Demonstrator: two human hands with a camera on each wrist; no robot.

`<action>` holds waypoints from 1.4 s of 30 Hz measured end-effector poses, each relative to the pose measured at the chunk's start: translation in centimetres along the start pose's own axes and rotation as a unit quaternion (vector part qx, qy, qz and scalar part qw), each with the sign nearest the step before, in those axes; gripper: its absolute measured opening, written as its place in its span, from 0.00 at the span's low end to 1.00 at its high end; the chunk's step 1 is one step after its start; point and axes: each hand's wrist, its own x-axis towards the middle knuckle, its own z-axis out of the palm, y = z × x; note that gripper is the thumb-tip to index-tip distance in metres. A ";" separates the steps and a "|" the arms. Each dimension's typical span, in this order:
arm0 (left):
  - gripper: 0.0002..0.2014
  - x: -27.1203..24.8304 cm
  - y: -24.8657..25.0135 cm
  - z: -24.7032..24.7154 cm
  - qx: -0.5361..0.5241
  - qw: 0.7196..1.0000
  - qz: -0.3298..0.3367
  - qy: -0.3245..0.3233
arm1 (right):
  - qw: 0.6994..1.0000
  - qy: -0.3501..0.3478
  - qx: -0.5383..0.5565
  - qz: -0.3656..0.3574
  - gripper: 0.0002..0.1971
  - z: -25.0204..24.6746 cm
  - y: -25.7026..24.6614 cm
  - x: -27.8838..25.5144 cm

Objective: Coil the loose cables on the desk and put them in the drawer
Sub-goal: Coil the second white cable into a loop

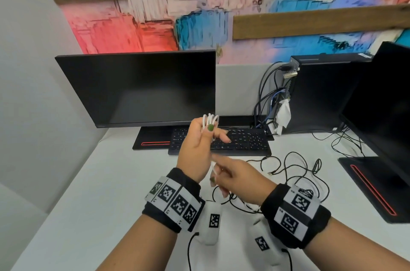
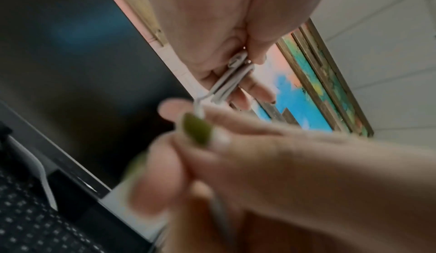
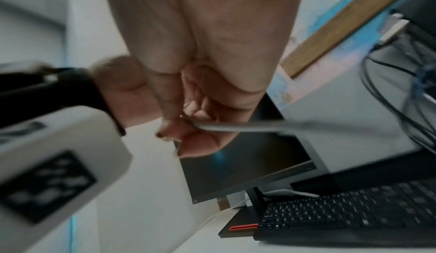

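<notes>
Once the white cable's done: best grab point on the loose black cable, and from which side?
Judging from the head view, take the black cable at its free connector end, lying beside the keyboard. Come from above: it lies flat on the desk, and the rest is tangled loops.

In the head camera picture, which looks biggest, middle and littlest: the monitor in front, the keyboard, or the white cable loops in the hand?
1. Monitor, largest by far.
2. Keyboard, partly hidden behind the left hand.
3. White cable loops pinched in that hand, smallest, though nearer the camera.
</notes>
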 end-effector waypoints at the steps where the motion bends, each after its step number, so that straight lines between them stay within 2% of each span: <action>1: 0.12 0.0 -0.3 -0.2 0.024 1.000 0.004 0.012 | 0.999 -0.011 -0.043 -0.008 0.17 0.1 -0.1 -0.1; 3: 0.10 -0.1 -0.7 -0.5 0.068 0.998 -0.006 0.013 | 0.995 0.005 -0.096 -0.036 0.14 -0.1 -0.5 -0.3; 5: 0.09 -0.3 -0.9 -0.8 0.087 0.996 -0.030 0.000 | 0.990 0.052 -0.116 -0.065 0.13 -1.1 -0.9 -0.2; 10: 0.11 -0.3 -0.9 -1.2 0.123 0.991 -0.039 -0.025 | 0.973 0.118 -0.171 -0.101 0.11 -3.3 -1.3 0.1; 13: 0.13 -0.6 -0.5 -0.9 0.141 0.987 -0.047 -0.064 | 0.969 0.149 -0.152 -0.123 0.09 -3.9 -2.0 -0.2; 22: 0.15 -1.2 0.3 -0.1 0.016 0.986 -0.088 -0.142 | 0.963 0.217 -0.061 -0.147 0.14 -5.6 -1.6 0.0; 24: 0.16 -1.1 0.9 -0.1 -0.021 0.984 -0.091 -0.151 | 0.969 0.203 -0.018 -0.136 0.16 -5.6 -1.3 0.0; 27: 0.15 -0.9 1.3 -0.1 -0.115 0.977 -0.086 -0.160 | 0.979 0.141 0.097 -0.108 0.14 -5.3 -1.4 -0.1; 30: 0.15 -0.6 1.3 0.0 -0.183 0.964 -0.102 -0.161 | 0.977 0.116 0.148 -0.096 0.14 -5.2 -1.9 -0.1; 33: 0.14 -0.4 1.2 0.2 -0.193 0.963 -0.128 -0.138 | 0.974 0.147 0.138 -0.103 0.14 -5.0 -1.9 0.1; 37: 0.14 -0.2 0.9 0.3 -0.113 0.978 -0.144 -0.102 | 0.963 0.208 0.139 -0.101 0.12 -4.6 -1.5 0.7; 42: 0.13 -0.2 1.1 0.2 -0.068 0.985 -0.148 -0.050 | 0.967 0.211 0.097 -0.107 0.12 -4.2 -1.5 0.8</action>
